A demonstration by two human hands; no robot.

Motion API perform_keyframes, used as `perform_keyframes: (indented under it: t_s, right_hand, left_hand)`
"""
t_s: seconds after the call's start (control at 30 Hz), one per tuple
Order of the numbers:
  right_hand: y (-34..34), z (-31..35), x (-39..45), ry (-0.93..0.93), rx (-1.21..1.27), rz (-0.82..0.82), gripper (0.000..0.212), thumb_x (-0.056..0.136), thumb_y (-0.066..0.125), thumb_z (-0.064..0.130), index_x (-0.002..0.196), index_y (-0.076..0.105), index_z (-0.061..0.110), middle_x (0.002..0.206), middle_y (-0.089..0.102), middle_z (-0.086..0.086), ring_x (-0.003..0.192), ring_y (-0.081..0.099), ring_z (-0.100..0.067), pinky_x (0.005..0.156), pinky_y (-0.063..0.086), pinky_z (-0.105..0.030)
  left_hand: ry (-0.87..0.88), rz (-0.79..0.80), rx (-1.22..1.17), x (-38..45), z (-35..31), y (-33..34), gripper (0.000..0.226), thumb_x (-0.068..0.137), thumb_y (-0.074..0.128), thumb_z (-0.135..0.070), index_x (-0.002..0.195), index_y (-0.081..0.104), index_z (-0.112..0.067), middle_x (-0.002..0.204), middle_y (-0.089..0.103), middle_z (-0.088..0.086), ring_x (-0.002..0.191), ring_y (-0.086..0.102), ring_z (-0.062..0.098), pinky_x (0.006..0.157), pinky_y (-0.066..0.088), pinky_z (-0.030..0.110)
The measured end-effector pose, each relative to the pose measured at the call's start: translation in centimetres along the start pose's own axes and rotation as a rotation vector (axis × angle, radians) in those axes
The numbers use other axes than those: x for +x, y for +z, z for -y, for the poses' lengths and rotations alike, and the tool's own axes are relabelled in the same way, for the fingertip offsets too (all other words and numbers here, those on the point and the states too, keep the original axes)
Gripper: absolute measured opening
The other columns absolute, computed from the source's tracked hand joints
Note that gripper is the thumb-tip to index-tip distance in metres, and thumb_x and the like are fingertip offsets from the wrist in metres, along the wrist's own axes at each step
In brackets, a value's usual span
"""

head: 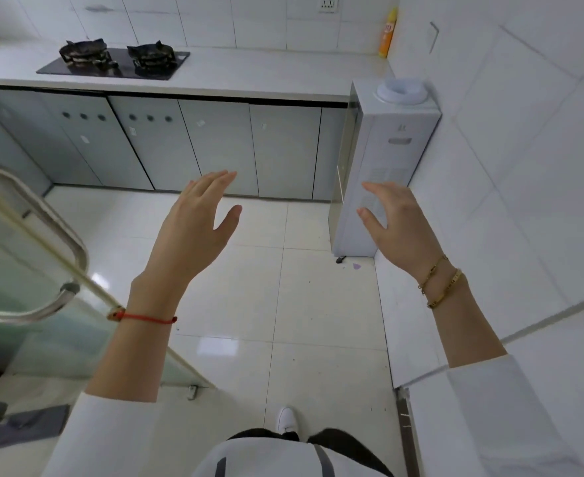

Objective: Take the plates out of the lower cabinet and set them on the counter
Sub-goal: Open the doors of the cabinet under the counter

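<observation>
The person's white sleeves and torso fill the bottom edge, one white shoe point(286, 418) showing on the pale tiled floor point(249, 304). Across the far side runs the white counter point(249, 77), and beneath it the row of grey lower cabinet doors point(214, 146), all closed, so the plates cannot be seen. A frosted glass door point(25, 297) with a curved steel handle stands at the left, and a white water dispenser point(386, 149) sits at the counter's right end against the tiled wall. A black two-burner gas hob point(115, 62) lies on the counter's left part. The left hand point(197, 222) and right hand point(397, 222) are raised in mid-air, fingers loosely spread, grasping nothing. An orange bottle point(388, 32) stands in the far corner.
</observation>
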State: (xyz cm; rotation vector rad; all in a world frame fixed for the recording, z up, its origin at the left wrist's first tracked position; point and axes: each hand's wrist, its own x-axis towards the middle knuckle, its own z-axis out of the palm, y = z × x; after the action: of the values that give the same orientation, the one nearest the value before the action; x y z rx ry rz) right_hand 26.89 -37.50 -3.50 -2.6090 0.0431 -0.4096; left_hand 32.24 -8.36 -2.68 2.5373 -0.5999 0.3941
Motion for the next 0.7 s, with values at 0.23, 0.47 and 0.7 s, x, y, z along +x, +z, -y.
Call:
perform_keyframes:
  t_s: [0.23, 0.47, 0.7]
  right_hand:
    - [1.8, -2.5, 9.5, -0.027, -0.011, 0.020, 0.045, 0.097, 0.048, 0.029, 0.138, 0.045, 0.010, 0.139, 0.049, -0.009, 0.137, 0.033, -0.022, 0.116, 0.024, -0.033]
    - [4.6, -6.2, 20.8, -0.074, 0.005, 0.050, 0.045, 0.097, 0.048, 0.029, 0.138, 0.045, 0.011, 0.139, 0.050, -0.008, 0.137, 0.034, -0.022, 0.114, 0.029, -0.040]
    - [6.4, -10.1, 34.9, -0.139, 0.032, 0.089, 0.046, 0.097, 0.048, 0.030, 0.139, 0.044, 0.012, 0.140, 0.048, -0.006, 0.139, 0.031, -0.019, 0.113, 0.022, -0.027]
  left_hand:
    - [-0.011, 0.012, -0.007, 8.6, 2.4, 2.9, 0.047, 0.097, 0.052, -0.024, 0.142, 0.043, -0.013, 0.144, 0.049, 0.003, 0.135, 0.042, 0.020, 0.113, 0.034, 0.044]
    - [-0.054, -0.007, 0.013, 18.1, 5.9, 7.2, 0.046, 0.096, 0.052, -0.024, 0.141, 0.045, -0.012, 0.142, 0.050, 0.004, 0.133, 0.045, 0.021, 0.113, 0.035, 0.044]
    - [-0.131, -0.041, 0.033, 29.6, 8.8, 10.4, 0.048, 0.096, 0.052, -0.025, 0.141, 0.044, -0.012, 0.143, 0.050, 0.004, 0.134, 0.044, 0.021, 0.112, 0.035, 0.046]
